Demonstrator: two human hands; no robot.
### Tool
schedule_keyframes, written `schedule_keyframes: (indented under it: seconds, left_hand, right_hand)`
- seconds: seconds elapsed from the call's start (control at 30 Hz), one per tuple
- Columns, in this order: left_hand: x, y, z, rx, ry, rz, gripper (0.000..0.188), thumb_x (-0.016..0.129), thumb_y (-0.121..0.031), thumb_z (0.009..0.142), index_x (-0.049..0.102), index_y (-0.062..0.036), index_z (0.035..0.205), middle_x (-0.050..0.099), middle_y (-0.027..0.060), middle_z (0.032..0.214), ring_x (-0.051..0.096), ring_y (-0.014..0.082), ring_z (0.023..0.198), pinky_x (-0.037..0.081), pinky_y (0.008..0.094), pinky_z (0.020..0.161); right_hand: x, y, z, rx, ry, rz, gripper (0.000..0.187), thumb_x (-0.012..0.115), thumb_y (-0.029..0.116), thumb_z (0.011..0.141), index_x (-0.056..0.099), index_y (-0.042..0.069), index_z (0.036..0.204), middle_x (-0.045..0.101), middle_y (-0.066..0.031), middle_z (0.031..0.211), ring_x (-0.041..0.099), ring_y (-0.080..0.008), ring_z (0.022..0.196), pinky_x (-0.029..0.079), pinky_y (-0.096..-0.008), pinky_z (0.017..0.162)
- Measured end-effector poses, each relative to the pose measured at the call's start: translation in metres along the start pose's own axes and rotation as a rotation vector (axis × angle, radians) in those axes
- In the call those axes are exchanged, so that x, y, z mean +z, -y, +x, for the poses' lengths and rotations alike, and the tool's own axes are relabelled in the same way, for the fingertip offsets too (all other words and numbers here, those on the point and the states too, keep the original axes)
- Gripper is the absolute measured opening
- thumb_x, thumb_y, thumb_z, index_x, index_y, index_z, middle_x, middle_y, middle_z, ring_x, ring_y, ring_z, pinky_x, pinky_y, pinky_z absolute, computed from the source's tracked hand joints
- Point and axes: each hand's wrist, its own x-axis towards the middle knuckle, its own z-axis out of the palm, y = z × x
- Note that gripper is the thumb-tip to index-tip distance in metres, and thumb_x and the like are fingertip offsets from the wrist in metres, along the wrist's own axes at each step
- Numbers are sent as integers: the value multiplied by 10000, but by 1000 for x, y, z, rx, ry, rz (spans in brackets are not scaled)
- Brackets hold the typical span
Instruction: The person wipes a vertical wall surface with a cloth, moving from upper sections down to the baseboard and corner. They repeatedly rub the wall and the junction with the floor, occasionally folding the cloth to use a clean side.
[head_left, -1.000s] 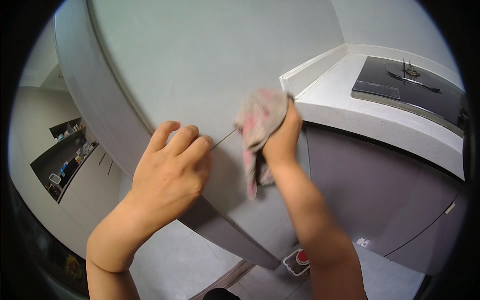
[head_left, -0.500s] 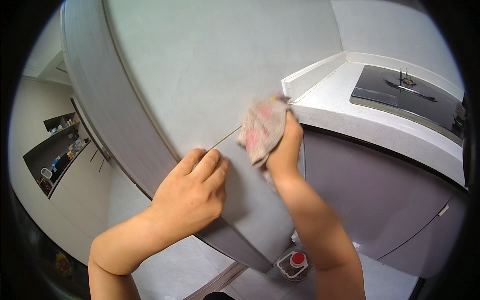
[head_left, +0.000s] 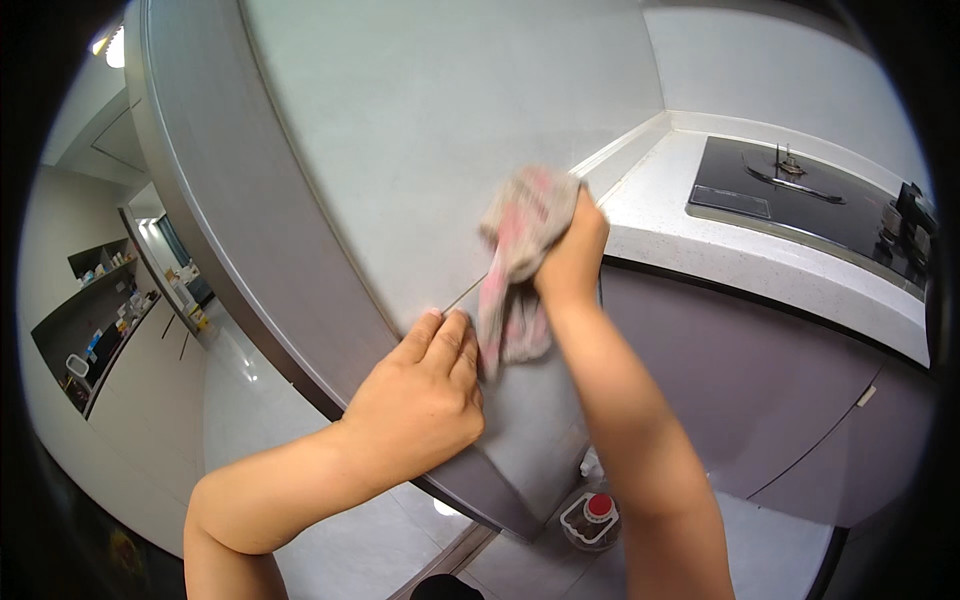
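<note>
A beige cloth with pink patches (head_left: 520,230) is bunched in my right hand (head_left: 572,250), which presses it to the pale grey wall (head_left: 430,140) beside the end of the white countertop (head_left: 650,215). Part of the cloth hangs down below the hand, slightly blurred. My left hand (head_left: 425,385) lies against the wall next to the grey door frame (head_left: 300,250), its fingers stretched out over a thin seam between wall tiles. The left hand holds nothing.
A black gas hob (head_left: 790,200) is set in the countertop, above mauve cabinets (head_left: 720,370). On the floor below stands a clear jug with a red cap (head_left: 600,506). Beyond the door frame, shelves (head_left: 100,335) hold several small items.
The view has shifted a little. The cloth in my right hand has changed shape, with its loose end now hanging lower. My left hand stays at the wall by the frame.
</note>
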Motion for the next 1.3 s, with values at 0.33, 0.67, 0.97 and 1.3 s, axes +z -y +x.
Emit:
schedule_keyframes:
  seconds: [0.33, 0.67, 0.97, 1.3]
  left_hand:
    - [-1, 4, -5, 35, 9, 8, 334, 622, -151, 744, 731, 99, 937, 703, 238, 1065, 630, 394, 1118, 489, 504, 997]
    - [4, -11, -9, -106, -111, 11, 199, 643, -97, 676, 712, 40, 803, 691, 186, 1002, 643, 347, 1083, 480, 547, 985]
    - [13, -25, -21, -291, -257, 105, 155, 753, -90, 711, 658, 5, 786, 671, 122, 1003, 662, 323, 1076, 345, 658, 1067]
    - [14, -26, -20, -316, -268, 121, 157, 758, -111, 703, 671, -5, 781, 674, 113, 1009, 659, 317, 1079, 320, 680, 1072]
  right_hand:
    - [1, 6, 18, 110, 40, -49, 170, 687, 25, 790, 686, -24, 953, 710, -157, 937, 686, -288, 903, 528, -362, 831]
    - [-5, 9, 36, -14, 118, 70, 308, 756, 83, 719, 693, -45, 991, 724, -157, 888, 695, -223, 831, 536, -327, 772]
    - [-6, -4, -12, -318, 138, 15, 331, 783, 98, 714, 672, -38, 995, 707, -166, 901, 692, -300, 827, 538, -351, 802]
    - [-2, -23, 11, -252, 119, -134, 250, 766, 99, 729, 685, -7, 941, 690, -177, 941, 678, -367, 908, 534, -385, 824]
